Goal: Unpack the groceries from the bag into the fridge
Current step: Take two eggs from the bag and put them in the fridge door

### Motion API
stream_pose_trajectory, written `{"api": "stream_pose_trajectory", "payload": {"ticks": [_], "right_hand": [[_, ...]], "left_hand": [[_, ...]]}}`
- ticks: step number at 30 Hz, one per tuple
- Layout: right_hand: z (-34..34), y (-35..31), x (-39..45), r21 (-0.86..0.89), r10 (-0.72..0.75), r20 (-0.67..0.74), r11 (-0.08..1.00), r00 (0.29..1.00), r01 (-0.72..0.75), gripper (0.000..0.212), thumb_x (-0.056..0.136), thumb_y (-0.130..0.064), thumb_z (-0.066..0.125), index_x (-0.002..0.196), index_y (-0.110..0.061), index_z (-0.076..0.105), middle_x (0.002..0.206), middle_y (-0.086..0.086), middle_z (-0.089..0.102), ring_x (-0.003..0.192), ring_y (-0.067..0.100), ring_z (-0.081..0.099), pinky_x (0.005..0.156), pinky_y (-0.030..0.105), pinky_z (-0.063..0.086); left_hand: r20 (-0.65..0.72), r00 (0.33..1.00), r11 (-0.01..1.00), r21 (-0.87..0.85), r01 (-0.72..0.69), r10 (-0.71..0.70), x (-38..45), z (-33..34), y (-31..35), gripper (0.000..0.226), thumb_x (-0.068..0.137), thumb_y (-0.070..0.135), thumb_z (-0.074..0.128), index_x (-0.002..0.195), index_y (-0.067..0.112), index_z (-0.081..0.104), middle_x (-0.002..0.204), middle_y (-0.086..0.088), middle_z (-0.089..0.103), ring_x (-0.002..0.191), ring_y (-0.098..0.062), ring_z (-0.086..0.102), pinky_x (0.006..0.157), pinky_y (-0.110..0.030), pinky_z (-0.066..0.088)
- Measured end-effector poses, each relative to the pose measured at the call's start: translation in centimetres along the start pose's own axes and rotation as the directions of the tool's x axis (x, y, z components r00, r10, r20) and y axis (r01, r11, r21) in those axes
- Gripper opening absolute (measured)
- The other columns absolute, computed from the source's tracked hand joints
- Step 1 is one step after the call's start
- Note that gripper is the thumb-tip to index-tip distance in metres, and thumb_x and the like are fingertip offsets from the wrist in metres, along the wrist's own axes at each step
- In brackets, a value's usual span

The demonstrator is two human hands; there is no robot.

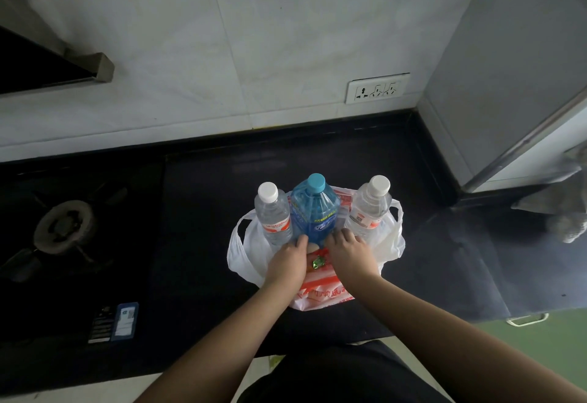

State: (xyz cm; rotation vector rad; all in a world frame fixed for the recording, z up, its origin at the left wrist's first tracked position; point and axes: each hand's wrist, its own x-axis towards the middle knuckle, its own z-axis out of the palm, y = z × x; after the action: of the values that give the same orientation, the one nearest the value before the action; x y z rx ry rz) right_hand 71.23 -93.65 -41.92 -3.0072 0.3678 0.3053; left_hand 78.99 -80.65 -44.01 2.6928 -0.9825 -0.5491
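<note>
1. One dark surface [203, 212] spans the view from the hob at the left to the corner at the right, and it carries the bag and everything in it.
2. Grey fridge [508, 69], at the upper right, stands against the surface's right end; its side panel faces the camera.
3. Gas burner [65, 226], at the left, sits well apart from the bag.
4. White plastic bag [241, 253] with red print stands open near the front edge of the surface, its handles drooping to either side.
5. Blue bottle [314, 212] with a pale blue cap stands upright in the middle of the bag.
6. Left clear bottle [273, 216] and right clear bottle [370, 209], both white-capped with red labels, stand upright in the bag, flanking the blue bottle and just beside it.
7. Left hand [287, 259] and right hand [349, 253] reach into the bag mouth, fingers curled at the blue bottle's base; a firm hold cannot be told.
8. Wall socket [377, 88] sits on the tiled wall behind.
9. Green-wrapped item [317, 263] lies in the bag between the hands.
</note>
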Motion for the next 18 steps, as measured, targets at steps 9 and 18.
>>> {"api": "stream_pose_trajectory", "payload": {"ticks": [9, 18], "right_hand": [[-0.5, -0.3, -0.6, 0.011, -0.02, -0.032, 1.0, 0.999, 0.02, 0.031, 0.094, -0.013, 0.048, 0.124, -0.012, 0.056, 0.123, 0.009, 0.054, 0.11, 0.028, 0.052, 0.096, 0.038, 0.044], [-0.4, -1.0, -1.6, -0.046, 0.032, 0.007, 0.998, 0.999, -0.032, 0.033, 0.091, -0.014, 0.053, 0.124, -0.014, 0.056, 0.124, 0.01, 0.053, 0.108, 0.033, 0.055, 0.092, 0.043, 0.045]], "left_hand": [[0.076, 0.989, 0.986, -0.093, 0.137, -0.13, 0.7, -0.7, 0.6, 0.031, 0.096, 0.027, 0.056, 0.124, 0.015, 0.051, 0.124, -0.007, 0.055, 0.107, -0.021, 0.059, 0.09, -0.032, 0.049], [0.122, 0.979, 0.977, -0.118, 0.179, -0.165, 0.8, -1.3, 0.9, 0.031, 0.096, 0.027, 0.056, 0.124, 0.016, 0.05, 0.125, -0.007, 0.054, 0.108, -0.022, 0.06, 0.086, -0.031, 0.047]]}}
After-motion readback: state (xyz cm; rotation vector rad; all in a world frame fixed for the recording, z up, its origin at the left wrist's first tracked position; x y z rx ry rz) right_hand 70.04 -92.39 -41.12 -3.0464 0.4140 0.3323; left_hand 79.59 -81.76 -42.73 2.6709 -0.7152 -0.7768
